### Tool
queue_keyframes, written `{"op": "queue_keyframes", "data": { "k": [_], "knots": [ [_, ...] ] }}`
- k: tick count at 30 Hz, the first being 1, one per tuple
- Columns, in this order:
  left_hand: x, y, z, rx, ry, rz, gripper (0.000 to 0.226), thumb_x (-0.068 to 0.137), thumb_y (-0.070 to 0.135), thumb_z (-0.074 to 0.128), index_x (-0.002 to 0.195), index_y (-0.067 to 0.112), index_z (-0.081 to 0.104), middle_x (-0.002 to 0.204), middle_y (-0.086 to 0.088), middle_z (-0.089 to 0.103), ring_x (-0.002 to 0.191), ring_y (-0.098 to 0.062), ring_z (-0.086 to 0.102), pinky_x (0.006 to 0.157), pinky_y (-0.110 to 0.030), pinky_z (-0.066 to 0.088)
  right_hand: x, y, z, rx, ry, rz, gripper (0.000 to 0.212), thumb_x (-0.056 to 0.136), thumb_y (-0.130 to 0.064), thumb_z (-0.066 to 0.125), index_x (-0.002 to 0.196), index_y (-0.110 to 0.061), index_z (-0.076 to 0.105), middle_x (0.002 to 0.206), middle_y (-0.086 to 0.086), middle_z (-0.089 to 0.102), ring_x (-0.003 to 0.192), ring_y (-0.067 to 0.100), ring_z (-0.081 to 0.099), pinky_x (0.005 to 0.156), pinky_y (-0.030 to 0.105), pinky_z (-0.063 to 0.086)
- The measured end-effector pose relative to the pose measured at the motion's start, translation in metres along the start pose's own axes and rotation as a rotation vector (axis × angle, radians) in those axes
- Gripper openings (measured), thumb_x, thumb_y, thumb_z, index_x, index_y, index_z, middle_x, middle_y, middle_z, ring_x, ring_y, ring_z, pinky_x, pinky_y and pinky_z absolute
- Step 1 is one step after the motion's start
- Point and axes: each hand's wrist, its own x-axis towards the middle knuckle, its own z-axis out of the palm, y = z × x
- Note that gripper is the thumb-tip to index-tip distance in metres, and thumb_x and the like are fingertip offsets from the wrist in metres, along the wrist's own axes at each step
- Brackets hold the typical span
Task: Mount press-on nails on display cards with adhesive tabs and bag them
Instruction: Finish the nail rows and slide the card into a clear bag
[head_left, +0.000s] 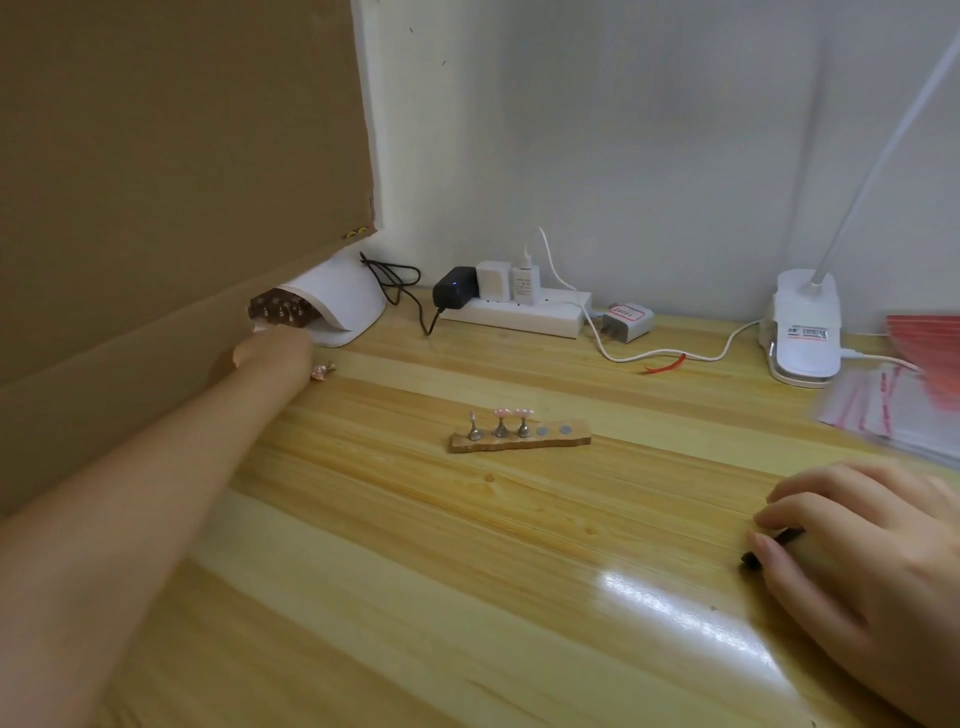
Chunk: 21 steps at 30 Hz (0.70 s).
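Your left arm stretches across the pale wooden table (467, 545) toward its far left corner, where your left hand (270, 345) is mostly hidden behind the edge of the big brown cardboard panel (171, 171); you cannot tell how its fingers are set or whether they hold anything. Just past it sits a white dome-shaped nail lamp (345, 306) with a brown rack of nail tips (278, 310) in its mouth. A small pink press-on nail (321, 370) lies on the table just beside your wrist. Near the middle of the table is a wooden strip holder (519, 439) carrying three small metal stands, two topped with pink nails. Your right hand (862, 561) rests at the near right edge, fingers curled round a thin black tool (769, 545). Clear zip bags with red seals (893, 410) lie at the right edge, near a white clip lamp (802, 332).
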Motion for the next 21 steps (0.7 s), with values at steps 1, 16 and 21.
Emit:
{"op": "queue_keyframes", "data": {
  "k": [1, 16, 21],
  "knots": [
    [-0.002, -0.002, 0.001, 0.004, 0.013, 0.014, 0.028, 0.091, 0.004, 0.055, 0.117, 0.009, 0.063, 0.121, -0.010, 0.059, 0.112, -0.029, 0.058, 0.078, -0.037, 0.046, 0.000, 0.000, 0.000, 0.005, 0.002, -0.003, 0.036, 0.085, -0.039, 0.048, 0.070, -0.014, 0.070, 0.081, 0.001, 0.065, 0.078, 0.036, 0.062, 0.066, 0.046, 0.045],
    [-0.013, -0.056, 0.005, -1.223, 0.402, 0.069, 0.030, 0.101, 0.012, 0.040, 0.123, 0.010, 0.061, 0.105, -0.005, 0.070, 0.055, -0.009, 0.066, 0.054, -0.015, 0.051, -0.002, 0.003, 0.004, 0.029, 0.015, -0.003, 0.036, 0.087, -0.040, 0.047, 0.069, -0.016, 0.069, 0.082, -0.001, 0.064, 0.078, 0.033, 0.060, 0.068, 0.044, 0.043],
    [-0.030, -0.036, 0.006, -0.945, 0.167, 0.233, 0.033, 0.102, 0.025, 0.045, 0.129, 0.012, 0.058, 0.120, -0.004, 0.061, 0.104, -0.025, 0.057, 0.088, -0.034, 0.043, -0.001, 0.003, 0.003, 0.027, 0.017, -0.009, 0.037, 0.087, -0.040, 0.048, 0.068, -0.015, 0.068, 0.081, -0.001, 0.064, 0.077, 0.033, 0.060, 0.067, 0.045, 0.044]
  ]
}}
